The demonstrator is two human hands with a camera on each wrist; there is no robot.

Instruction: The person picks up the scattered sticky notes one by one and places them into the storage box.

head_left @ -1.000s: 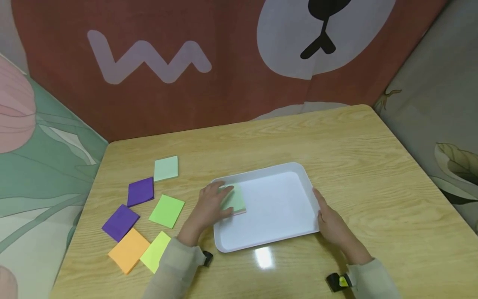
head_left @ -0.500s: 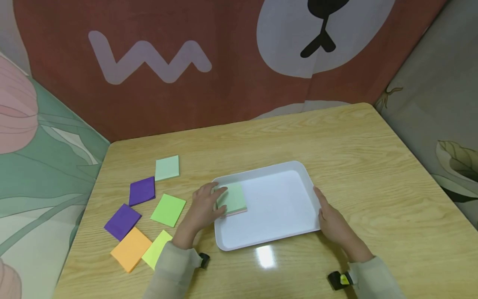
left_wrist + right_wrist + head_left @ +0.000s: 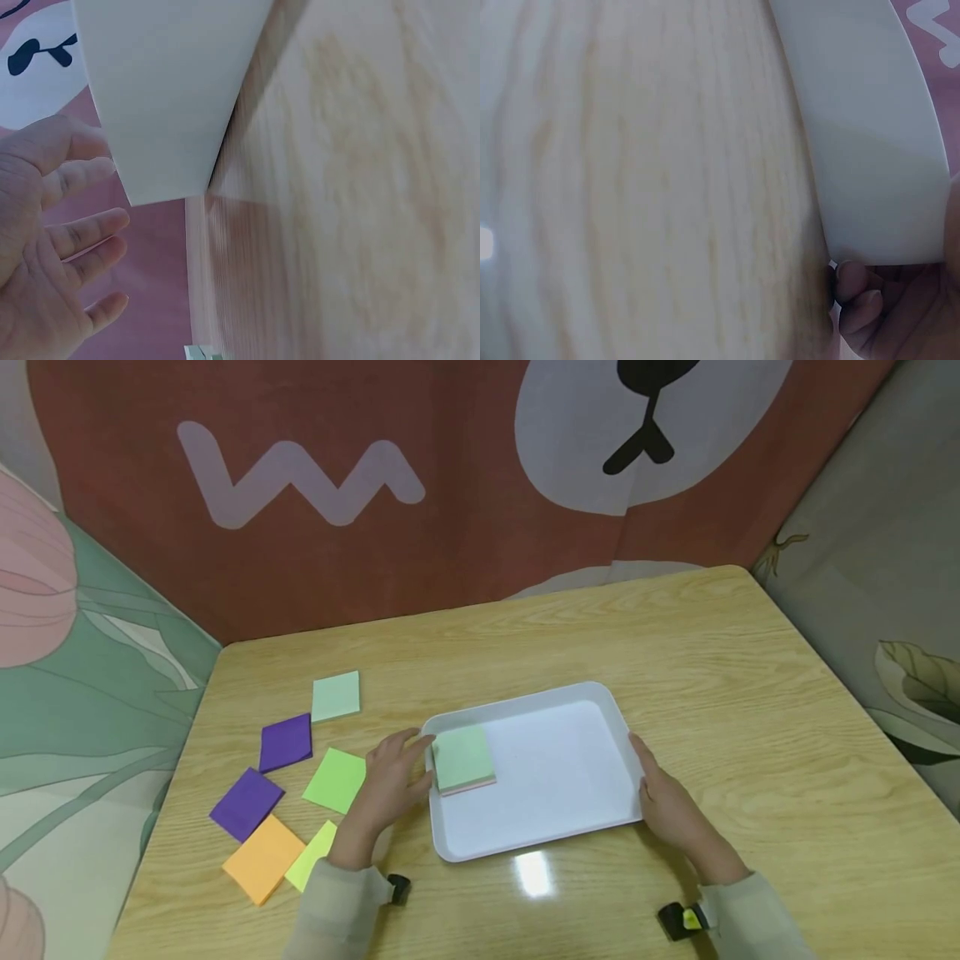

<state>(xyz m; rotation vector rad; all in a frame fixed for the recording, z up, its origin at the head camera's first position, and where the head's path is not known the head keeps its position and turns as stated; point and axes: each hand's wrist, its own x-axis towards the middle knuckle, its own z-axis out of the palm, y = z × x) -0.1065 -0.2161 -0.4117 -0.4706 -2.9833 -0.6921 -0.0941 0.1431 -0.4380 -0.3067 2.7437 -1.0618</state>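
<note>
Since one second ago, the left hand [image 3: 390, 772] has withdrawn from the green note pad [image 3: 463, 757] and now hangs just outside the left rim of the white tray [image 3: 540, 852], fingers spread and relaxed, holding nothing. The pad lies flat inside the tray, against its left wall, on top of a pink pad whose edge shows beneath it.

The right hand [image 3: 663, 802] rests against the tray's right rim, fingers extended along the wall; the right wrist view shows fingertips [image 3: 855, 289] touching the tray's underside edge.

Handling judgement: the pad is light, thin and slightly flexible, with a matte paper face unlikely to slip. Take hold at two opposite edges, pinching the whole block so that sheets do not peel apart. The tray appears rigid, smooth plastic and may slide on the glossy surface [image 3: 750, 693]; brace it at the rim.

Left of the tray, seven loose pads lie scattered: purple, green, orange, yellow.
</note>
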